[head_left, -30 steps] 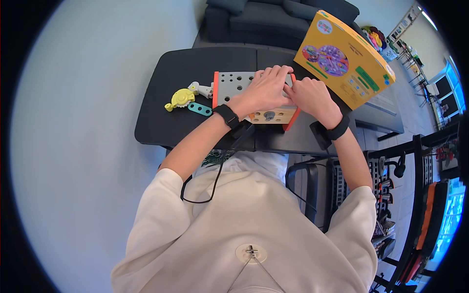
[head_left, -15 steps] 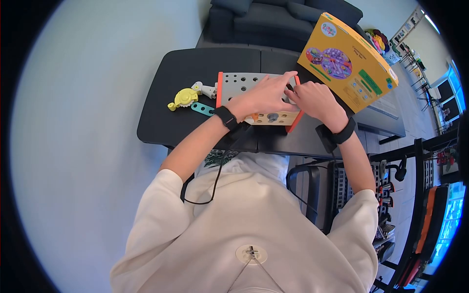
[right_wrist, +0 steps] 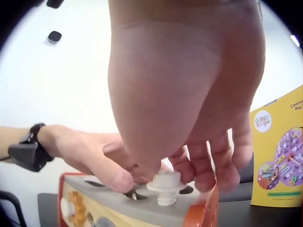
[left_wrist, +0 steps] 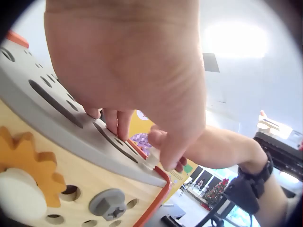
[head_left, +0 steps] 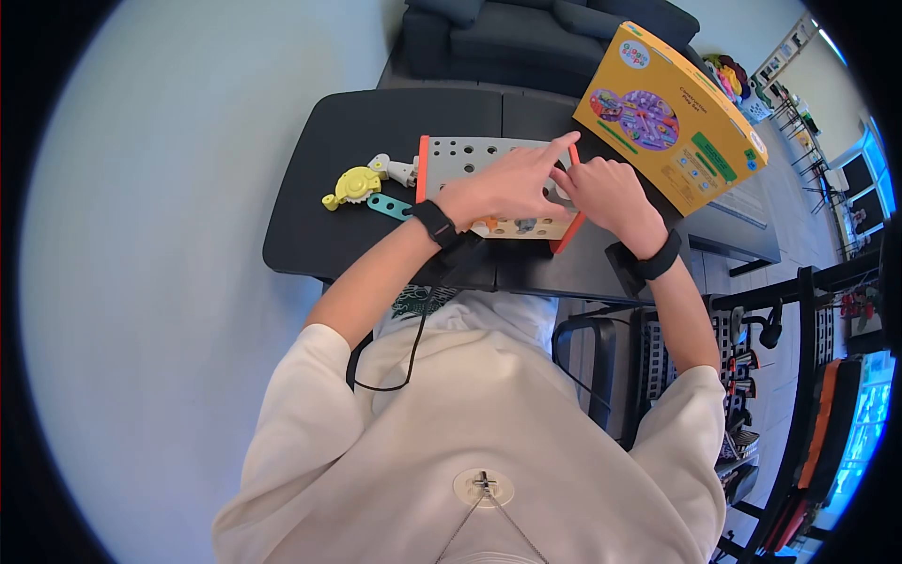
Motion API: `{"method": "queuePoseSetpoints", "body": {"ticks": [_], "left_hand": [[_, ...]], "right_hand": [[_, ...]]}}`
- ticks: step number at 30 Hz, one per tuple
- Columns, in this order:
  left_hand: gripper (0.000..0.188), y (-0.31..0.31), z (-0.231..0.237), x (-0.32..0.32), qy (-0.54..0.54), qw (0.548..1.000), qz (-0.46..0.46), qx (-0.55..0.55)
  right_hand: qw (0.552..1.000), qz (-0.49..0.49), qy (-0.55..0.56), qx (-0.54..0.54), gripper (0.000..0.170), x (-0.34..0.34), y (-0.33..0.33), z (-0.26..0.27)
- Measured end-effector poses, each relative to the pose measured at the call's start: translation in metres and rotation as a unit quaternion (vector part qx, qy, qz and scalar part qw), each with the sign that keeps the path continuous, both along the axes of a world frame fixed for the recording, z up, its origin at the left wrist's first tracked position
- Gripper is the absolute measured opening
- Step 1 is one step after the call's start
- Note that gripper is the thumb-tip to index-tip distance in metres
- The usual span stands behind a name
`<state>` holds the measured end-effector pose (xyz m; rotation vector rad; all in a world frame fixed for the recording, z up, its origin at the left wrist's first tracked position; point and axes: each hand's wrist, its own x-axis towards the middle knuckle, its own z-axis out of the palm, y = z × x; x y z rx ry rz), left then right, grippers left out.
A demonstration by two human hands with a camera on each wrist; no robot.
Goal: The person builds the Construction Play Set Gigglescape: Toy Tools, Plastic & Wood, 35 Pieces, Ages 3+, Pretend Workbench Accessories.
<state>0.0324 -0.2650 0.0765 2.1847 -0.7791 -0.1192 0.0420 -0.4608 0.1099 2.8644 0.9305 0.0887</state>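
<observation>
A toy workbench (head_left: 442, 174) with a grey perforated top, wooden front and red ends stands on the black table. Over the right end of its top, my right hand (head_left: 609, 193) pinches a white threaded bolt (right_wrist: 165, 187) between thumb and fingers. The bolt is upright, its threaded end right at the grey panel. My left hand (head_left: 507, 183) lies across the top with fingers extended, their tips touching the panel near a slot, thumb spread toward the right hand. On the wooden front sit an orange gear (left_wrist: 28, 165) and a grey bolt (left_wrist: 109, 204).
Left of the workbench lie a yellow toothed piece (head_left: 357, 185), a white-grey piece (head_left: 395, 170) and a teal strip with holes (head_left: 388, 206). A yellow play-set box (head_left: 676, 122) stands at the back right. Beyond the table (head_left: 310, 235) is a dark sofa (head_left: 517, 47).
My left hand's fingers have spread, index finger and thumb moving apart. The right hand stays at the workbench's right end with its fingers curled. The head view has shifted slightly.
</observation>
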Motion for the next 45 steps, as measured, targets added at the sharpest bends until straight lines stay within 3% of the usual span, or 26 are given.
{"method": "queuePoseSetpoints", "body": {"ticks": [1,5,6,7,8,11,12,14,16,19,20,22,25,29,31,32,34,37,39,41,43,45], "left_hand": [[0.089,-0.005,0.0,-0.001,-0.032,0.999,0.009,0.024],[0.097,-0.003,-0.014,0.007,-0.108,0.993,0.008,0.048],[0.097,0.0,-0.018,0.014,-0.107,0.993,0.006,0.047],[0.1,0.004,-0.016,0.018,-0.041,0.999,-0.019,0.025],[0.103,0.007,-0.015,0.021,0.025,0.999,-0.042,0.004],[0.104,0.01,-0.004,0.014,0.081,0.996,-0.026,-0.013],[0.104,0.008,-0.004,0.01,0.08,0.996,-0.026,-0.012],[0.104,-0.002,-0.005,0.004,-0.037,0.998,0.002,0.041],[0.104,-0.008,-0.003,0.002,-0.041,0.997,0.021,0.06],[0.103,-0.009,-0.002,0.003,-0.032,0.995,0.042,0.081],[0.104,-0.007,-0.003,0.003,-0.015,0.996,0.043,0.081],[0.104,0.002,-0.004,0.012,0.025,0.999,0.013,0.037],[0.1,0.01,-0.006,0.014,0.069,0.998,-0.013,-0.006],[0.097,-0.005,0.002,0.005,0.016,0.998,0.005,0.059],[0.098,-0.006,0.004,0.001,0.008,0.997,0.016,0.079],[0.1,-0.006,0.004,0.001,0.0,0.995,0.024,0.099],[0.1,0.004,0.0,0.011,0.042,0.998,-0.002,0.054],[0.102,0.012,-0.008,0.019,0.079,0.996,-0.029,0.001],[0.102,0.012,-0.009,0.02,0.069,0.997,-0.029,-0.008],[0.101,0.003,-0.004,0.008,-0.01,0.999,-0.016,0.027],[0.1,-0.004,0.007,0.002,0.014,0.998,-0.003,0.056],[0.098,-0.004,0.006,0.002,0.04,0.996,0.012,0.083]], "right_hand": [[0.996,-0.024,-0.002,-0.086,0.033,0.001,0.003,0.0],[0.995,0.044,-0.051,-0.074,0.031,-0.002,-0.012,0.006],[0.999,0.036,-0.014,0.013,0.029,-0.001,-0.015,0.008],[0.994,0.028,0.022,0.101,0.027,-0.001,-0.017,0.009],[0.994,0.027,0.022,0.101,0.027,-0.003,-0.017,0.009],[0.974,0.09,0.059,0.199,0.023,-0.005,-0.016,0.01],[0.98,0.087,0.063,0.168,0.023,-0.002,-0.017,0.008],[0.985,0.082,0.069,0.136,0.023,-0.006,-0.009,0.016],[0.997,0.016,0.025,-0.065,0.023,-0.012,0.002,0.025],[0.995,-0.003,0.031,-0.094,0.026,-0.009,0.0,0.021],[0.995,-0.002,0.031,-0.095,0.026,-0.009,-0.004,0.02],[0.994,0.005,0.057,0.09,0.029,-0.009,-0.013,0.016],[0.983,0.081,0.075,0.148,0.032,-0.008,-0.016,0.011],[0.998,0.012,0.054,0.044,0.031,-0.01,-0.003,0.012],[0.99,0.051,0.015,-0.129,0.03,-0.004,-0.005,0.015],[0.99,0.051,0.015,-0.129,0.03,-0.004,-0.008,0.015],[0.99,0.001,0.1,0.097,0.028,-0.004,-0.014,0.015],[0.982,0.052,0.11,0.143,0.029,-0.006,-0.016,0.016],[0.989,0.033,0.092,0.107,0.03,-0.005,-0.007,0.014],[0.995,0.013,0.076,0.069,0.033,-0.005,-0.002,0.013],[0.997,-0.02,0.056,-0.046,0.035,-0.003,0.002,0.015],[0.996,-0.016,0.077,-0.035,0.035,-0.007,0.0,0.027]]}}
